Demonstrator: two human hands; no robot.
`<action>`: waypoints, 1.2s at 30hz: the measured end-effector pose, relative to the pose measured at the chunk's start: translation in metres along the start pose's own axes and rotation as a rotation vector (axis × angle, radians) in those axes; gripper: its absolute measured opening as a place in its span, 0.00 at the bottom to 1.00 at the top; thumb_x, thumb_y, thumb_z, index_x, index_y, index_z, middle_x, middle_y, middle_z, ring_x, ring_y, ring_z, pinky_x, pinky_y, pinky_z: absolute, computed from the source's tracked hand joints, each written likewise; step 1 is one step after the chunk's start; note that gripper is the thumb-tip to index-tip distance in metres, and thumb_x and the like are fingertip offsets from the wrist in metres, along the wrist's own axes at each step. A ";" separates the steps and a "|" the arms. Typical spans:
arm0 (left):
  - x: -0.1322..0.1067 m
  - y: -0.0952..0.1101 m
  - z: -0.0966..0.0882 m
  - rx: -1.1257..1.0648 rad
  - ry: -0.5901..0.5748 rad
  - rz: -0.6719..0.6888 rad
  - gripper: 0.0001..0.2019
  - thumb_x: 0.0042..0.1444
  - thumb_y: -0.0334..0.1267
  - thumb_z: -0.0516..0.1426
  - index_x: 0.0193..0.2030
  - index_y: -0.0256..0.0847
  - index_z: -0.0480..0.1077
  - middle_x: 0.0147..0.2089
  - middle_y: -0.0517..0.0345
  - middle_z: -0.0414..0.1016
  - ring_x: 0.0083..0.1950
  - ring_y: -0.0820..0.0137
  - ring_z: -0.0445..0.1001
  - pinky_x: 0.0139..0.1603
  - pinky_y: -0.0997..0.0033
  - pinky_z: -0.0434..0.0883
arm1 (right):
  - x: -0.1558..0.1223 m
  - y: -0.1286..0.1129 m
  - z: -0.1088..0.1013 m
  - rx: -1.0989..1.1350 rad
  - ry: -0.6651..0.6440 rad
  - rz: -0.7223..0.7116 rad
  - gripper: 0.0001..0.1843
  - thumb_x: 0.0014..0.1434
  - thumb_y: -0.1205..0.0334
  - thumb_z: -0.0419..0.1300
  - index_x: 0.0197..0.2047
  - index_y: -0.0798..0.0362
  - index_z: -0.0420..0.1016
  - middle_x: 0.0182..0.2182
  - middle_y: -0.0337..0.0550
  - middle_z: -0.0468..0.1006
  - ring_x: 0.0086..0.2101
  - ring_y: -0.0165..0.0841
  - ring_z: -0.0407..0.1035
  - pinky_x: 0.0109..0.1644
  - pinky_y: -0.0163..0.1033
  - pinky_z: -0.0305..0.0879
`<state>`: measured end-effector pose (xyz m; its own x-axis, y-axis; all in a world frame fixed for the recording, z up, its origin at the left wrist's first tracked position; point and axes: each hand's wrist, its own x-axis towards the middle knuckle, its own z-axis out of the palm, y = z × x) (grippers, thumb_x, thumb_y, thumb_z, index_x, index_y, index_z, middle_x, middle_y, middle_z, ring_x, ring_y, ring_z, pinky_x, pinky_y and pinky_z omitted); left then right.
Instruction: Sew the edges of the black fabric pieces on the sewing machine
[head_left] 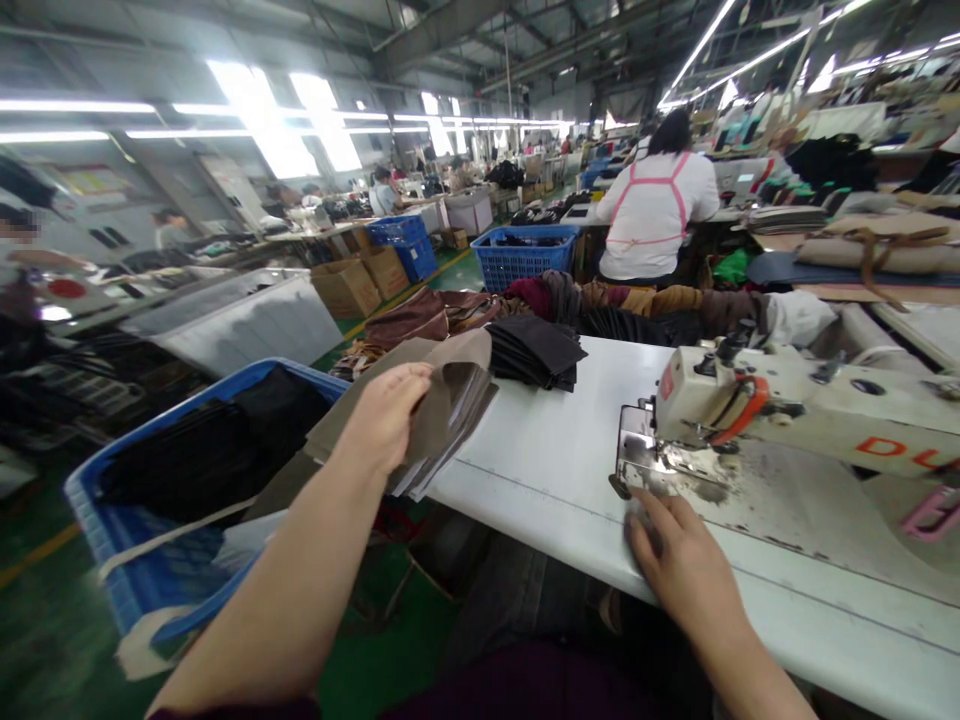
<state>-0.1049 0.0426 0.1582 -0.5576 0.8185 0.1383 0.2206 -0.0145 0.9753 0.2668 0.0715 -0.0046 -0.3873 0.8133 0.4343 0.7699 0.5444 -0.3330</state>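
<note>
My left hand [390, 410] is closed on a grey-brown fabric piece [435, 415] at the top of a stack of cut pieces [461, 430] at the table's left end. The fingertips are partly hidden by the fabric. Lying at the front edge of the white sewing table [525, 450], my right hand [682, 550] has its fingers stretched out and its thumb apart. Its index finger is by a small dark tab [619, 487] at the corner of the metal plate [636, 455] of the sewing machine [780, 400]. No fabric lies under the needle area.
A folded black fabric stack [536, 350] sits behind the grey-brown one. To the left stands a blue crate [172, 570] of dark fabric. Bundled cloth [600, 297] lines the table's far edge. A co-worker [652, 205] sits ahead near another blue crate [525, 262].
</note>
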 end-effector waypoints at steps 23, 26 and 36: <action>-0.087 -0.139 0.042 0.755 -0.694 0.601 0.41 0.51 0.17 0.47 0.72 0.49 0.59 0.71 0.50 0.63 0.73 0.61 0.61 0.72 0.46 0.63 | 0.017 -0.015 -0.005 0.347 0.089 -0.161 0.15 0.68 0.65 0.53 0.53 0.48 0.75 0.58 0.48 0.75 0.55 0.39 0.71 0.60 0.50 0.70; -0.096 -0.142 0.041 0.787 -0.720 0.631 0.47 0.48 0.18 0.50 0.76 0.49 0.50 0.75 0.49 0.56 0.76 0.58 0.54 0.74 0.41 0.58 | 0.020 -0.019 -0.003 0.394 0.036 -0.063 0.15 0.68 0.65 0.50 0.54 0.47 0.72 0.58 0.48 0.74 0.55 0.37 0.71 0.60 0.47 0.71; -0.087 -0.139 0.047 0.785 -0.672 0.629 0.28 0.65 0.25 0.45 0.68 0.51 0.65 0.67 0.52 0.69 0.71 0.61 0.63 0.73 0.46 0.59 | 0.032 -0.028 0.004 0.283 0.027 -0.203 0.37 0.59 0.78 0.51 0.71 0.51 0.58 0.60 0.55 0.68 0.61 0.42 0.63 0.64 0.54 0.65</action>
<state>-0.0494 0.0004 0.0023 0.2973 0.9323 0.2061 0.8597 -0.3553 0.3671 0.2307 0.0831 0.0155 -0.5012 0.6791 0.5363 0.5057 0.7328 -0.4553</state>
